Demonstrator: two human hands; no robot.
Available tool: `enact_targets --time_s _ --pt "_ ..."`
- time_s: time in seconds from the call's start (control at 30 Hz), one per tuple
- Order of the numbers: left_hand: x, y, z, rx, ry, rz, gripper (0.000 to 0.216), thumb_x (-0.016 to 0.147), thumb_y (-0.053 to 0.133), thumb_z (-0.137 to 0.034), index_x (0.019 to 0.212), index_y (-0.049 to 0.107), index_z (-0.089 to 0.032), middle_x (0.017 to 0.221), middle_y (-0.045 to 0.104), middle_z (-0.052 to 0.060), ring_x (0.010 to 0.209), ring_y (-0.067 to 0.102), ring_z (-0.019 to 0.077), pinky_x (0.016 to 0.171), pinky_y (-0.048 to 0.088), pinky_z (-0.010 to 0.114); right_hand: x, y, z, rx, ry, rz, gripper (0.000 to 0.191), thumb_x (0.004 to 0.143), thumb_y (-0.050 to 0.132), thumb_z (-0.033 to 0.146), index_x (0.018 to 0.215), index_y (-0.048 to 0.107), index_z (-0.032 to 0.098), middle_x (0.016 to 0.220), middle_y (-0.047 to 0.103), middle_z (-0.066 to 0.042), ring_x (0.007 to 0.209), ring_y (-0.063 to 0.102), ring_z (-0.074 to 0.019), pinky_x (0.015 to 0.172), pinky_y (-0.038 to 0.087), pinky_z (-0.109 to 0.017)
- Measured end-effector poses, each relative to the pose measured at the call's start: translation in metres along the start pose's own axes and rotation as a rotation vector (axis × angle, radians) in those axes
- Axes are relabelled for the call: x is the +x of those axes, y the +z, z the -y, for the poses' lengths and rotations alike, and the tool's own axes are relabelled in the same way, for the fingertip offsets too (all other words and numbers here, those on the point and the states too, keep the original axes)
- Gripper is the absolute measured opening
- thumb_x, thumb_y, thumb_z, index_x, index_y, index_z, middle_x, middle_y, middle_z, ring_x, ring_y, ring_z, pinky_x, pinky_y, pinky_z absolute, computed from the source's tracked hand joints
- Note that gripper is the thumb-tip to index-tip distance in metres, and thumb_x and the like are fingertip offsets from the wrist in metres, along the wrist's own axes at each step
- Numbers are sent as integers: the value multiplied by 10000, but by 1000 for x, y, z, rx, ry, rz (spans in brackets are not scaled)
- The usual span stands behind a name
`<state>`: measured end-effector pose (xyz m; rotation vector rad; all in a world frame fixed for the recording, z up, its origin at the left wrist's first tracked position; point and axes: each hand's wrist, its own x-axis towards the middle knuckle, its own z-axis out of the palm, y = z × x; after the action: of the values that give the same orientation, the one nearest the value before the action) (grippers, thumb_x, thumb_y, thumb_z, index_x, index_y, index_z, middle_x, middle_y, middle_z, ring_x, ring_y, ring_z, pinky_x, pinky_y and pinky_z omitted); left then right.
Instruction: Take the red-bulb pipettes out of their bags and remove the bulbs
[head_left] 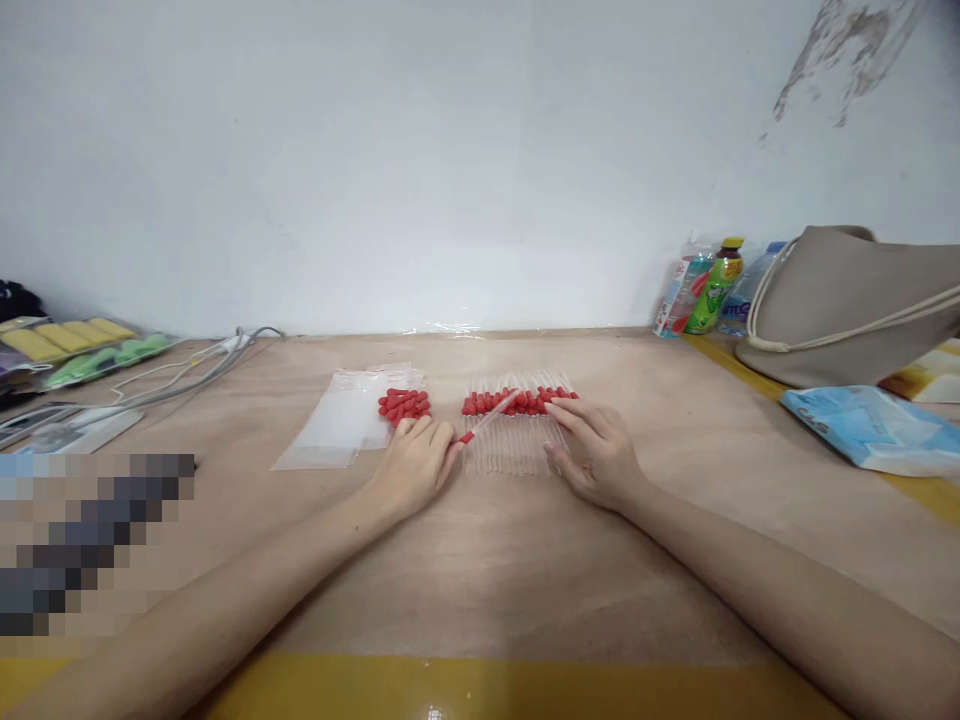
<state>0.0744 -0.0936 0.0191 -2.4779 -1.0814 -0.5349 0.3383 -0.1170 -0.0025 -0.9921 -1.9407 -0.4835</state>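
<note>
A row of clear glass droppers with red rubber bulbs lies side by side on the wooden table. My left hand pinches one dropper by its red bulb end; the dropper lies slanted across the row. My right hand rests flat, fingers spread, on the right part of the row. A small heap of loose red bulbs sits just beyond my left hand, beside clear plastic bags.
At the far right stand a beige bag, some bottles and a blue packet. Cables and packets of yellow and green items lie at the left. A white wall closes the back.
</note>
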Motion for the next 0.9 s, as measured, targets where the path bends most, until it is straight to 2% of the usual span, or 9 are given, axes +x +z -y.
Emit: enact_targets --time_s 0.1,0.2,0.5,0.63,0.73,0.8,0.9 --pt "-7 6 -7 -39 30 -57 248 912 341 -285 729 460 -169 711 526 43 700 469 185 662 346 317 3 -2 7 8 -133 77 425 813 530 299 1220 486 183 1192 569 -84 1140 482 -213 975 355 -391" --pt "-9 9 -9 -153 7 -87 221 912 355 -275 738 446 -174 707 505 30 676 462 166 632 371 285 6 -1 13 -11 -186 105 387 829 517 297 1203 507 199 1190 578 -61 1153 482 -202 1006 329 -396" --pt "-8 10 -14 -237 89 -208 158 904 397 -264 789 458 -175 711 515 20 662 470 147 623 411 262 8 14 21 -16 -209 116 245 834 533 287 1050 606 197 1004 674 -26 1077 543 -206 1008 304 -426" --pt "-7 12 -15 -277 123 -212 141 897 411 -251 797 472 -173 726 534 21 662 494 137 625 425 252 7 18 23 20 -195 157 203 844 521 293 996 630 214 1006 674 -19 1076 546 -206 1020 290 -449" --pt "-6 12 -16 -319 102 -207 137 893 414 -255 814 491 -175 735 549 20 667 511 134 626 434 249 8 19 23 67 -162 179 165 850 508 258 908 657 219 946 691 -14 1053 563 -200 993 333 -446" --pt "-5 12 -16 -331 93 -207 122 885 431 -258 885 514 -168 807 579 40 729 534 145 670 443 266 8 19 23 94 -158 172 163 849 504 235 862 665 212 896 701 -16 1024 581 -196 968 366 -435" --pt "-1 9 -18 -287 132 -193 219 859 488 -284 1039 529 -167 1010 588 85 928 532 196 786 428 331 10 18 25 114 -191 142 154 839 514 228 846 667 206 871 704 -21 988 598 -198 943 391 -426"
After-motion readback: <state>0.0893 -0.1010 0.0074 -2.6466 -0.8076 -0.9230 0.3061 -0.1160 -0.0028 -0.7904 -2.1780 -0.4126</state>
